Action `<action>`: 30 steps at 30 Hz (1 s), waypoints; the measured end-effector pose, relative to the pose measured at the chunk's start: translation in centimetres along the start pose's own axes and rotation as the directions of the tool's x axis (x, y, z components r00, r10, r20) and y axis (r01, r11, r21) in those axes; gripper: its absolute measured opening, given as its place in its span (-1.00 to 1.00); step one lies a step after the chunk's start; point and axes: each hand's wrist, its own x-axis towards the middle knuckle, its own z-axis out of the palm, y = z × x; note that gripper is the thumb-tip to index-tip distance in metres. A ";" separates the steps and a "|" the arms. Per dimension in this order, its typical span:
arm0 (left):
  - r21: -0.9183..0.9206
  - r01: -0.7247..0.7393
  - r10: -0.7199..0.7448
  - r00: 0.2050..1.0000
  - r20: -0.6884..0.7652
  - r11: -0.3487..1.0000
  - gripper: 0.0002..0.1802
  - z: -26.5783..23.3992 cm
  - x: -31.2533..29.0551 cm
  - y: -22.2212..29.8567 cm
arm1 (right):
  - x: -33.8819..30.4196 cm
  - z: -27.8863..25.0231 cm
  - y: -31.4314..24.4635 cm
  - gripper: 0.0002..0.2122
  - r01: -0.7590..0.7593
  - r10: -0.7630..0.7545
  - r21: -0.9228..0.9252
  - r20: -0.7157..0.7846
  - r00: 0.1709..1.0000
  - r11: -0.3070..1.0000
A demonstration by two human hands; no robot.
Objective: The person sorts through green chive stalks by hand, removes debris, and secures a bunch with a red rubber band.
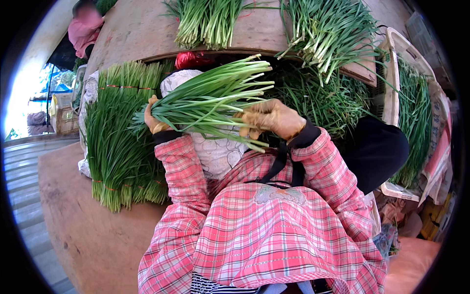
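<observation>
the bunch of greens (205, 95) is held near eleven o'clock, its stalks (242, 85) toward three. at ten, the left hand (153, 117) has its fingers wrapped round the leafy end; at two, the right hand (281, 119) has its fingers bent against the stalks (whether pinching any, i can't tell). a light, steady left hold should spare the leaves. the sack (437, 137) at three looks printed, too small to read

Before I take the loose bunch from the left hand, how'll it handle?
The loose bunch probably flops where its green blades are long and thin. Its pale stalk ends look straighter, so likely stiffer. No band shows around it, so stalks may slip apart.
</observation>
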 end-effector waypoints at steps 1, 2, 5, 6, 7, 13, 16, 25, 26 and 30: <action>0.014 -0.029 0.028 0.998 0.048 0.999 -0.67 -0.3 -0.9 -0.4 | 0.3 0.0 0.9 -0.66 0.055 -0.052 -0.061 0.055 0.997 0.997; 0.330 -0.158 0.214 0.967 -0.141 0.931 -0.66 -0.3 -0.9 -0.5 | 0.8 0.4 1.2 -0.68 0.060 -0.058 -0.149 0.016 0.998 0.987; 0.110 -0.212 0.226 0.964 -0.139 0.971 -0.68 1.7 -2.0 -1.8 | 0.7 1.3 1.6 -0.74 0.161 -0.273 -0.619 -0.090 0.958 0.769; 0.079 -0.202 0.205 0.978 -0.043 0.976 -0.68 1.7 -2.1 -2.0 | 0.4 2.0 1.0 -0.78 0.140 -0.425 -0.828 -0.126 0.897 0.542; 0.013 -0.178 0.179 0.979 -0.093 0.984 -0.69 3.0 -2.2 -2.5 | 0.4 2.2 0.8 -0.80 0.138 -0.485 -0.877 -0.118 0.866 0.460; -0.004 -0.094 0.091 0.973 -0.212 0.996 -0.79 5.0 -2.3 -3.2 | 1.2 3.0 1.7 -0.89 0.172 -0.552 -0.983 0.108 0.827 0.066; 0.012 -0.115 0.113 0.947 -0.301 0.993 -0.78 6.3 -3.3 -3.1 | -1.3 3.7 0.8 -0.86 0.179 -0.552 -0.964 0.042 0.833 0.197; 0.029 -0.154 0.156 0.959 -0.237 0.988 -0.80 5.8 -2.3 -4.2 | -9.2 0.3 1.2 -0.89 -0.187 -0.680 -0.944 -0.326 0.657 0.271; 0.032 -0.133 0.136 0.943 -0.303 0.991 -0.80 5.7 -2.2 -3.9 | -9.6 0.0 0.7 -0.88 -0.282 -0.587 -0.905 -0.421 0.692 0.317; 0.024 -0.167 0.166 0.939 -0.301 0.986 -0.81 4.9 -2.0 -3.1 | -7.6 1.0 -0.9 -0.91 -0.020 -0.790 -0.977 -0.185 0.584 0.214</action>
